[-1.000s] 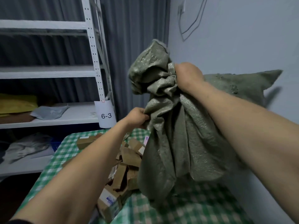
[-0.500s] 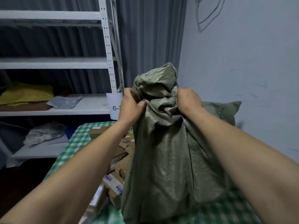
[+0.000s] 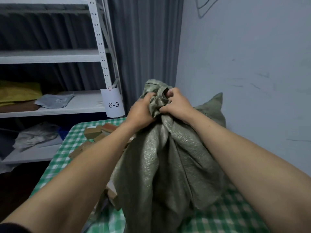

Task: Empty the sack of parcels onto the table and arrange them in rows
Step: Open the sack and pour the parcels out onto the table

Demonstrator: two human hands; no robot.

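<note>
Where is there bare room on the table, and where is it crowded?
Bare: the green-checked table's near right beside the grey-green woven sack, and its left edge strip. Crowded: brown cardboard parcels left of the sack.

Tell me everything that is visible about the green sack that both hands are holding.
The sack is olive-green woven material, plastic-looking with a dull sheen, limp and deeply creased. It hangs upright, its top bunched together. The left hand and the right hand grip that bunched top, fingers curled into the folds. Its lower end seems to reach the checked table, and brown parcels lie close beside it, on the left hand's side.
</note>
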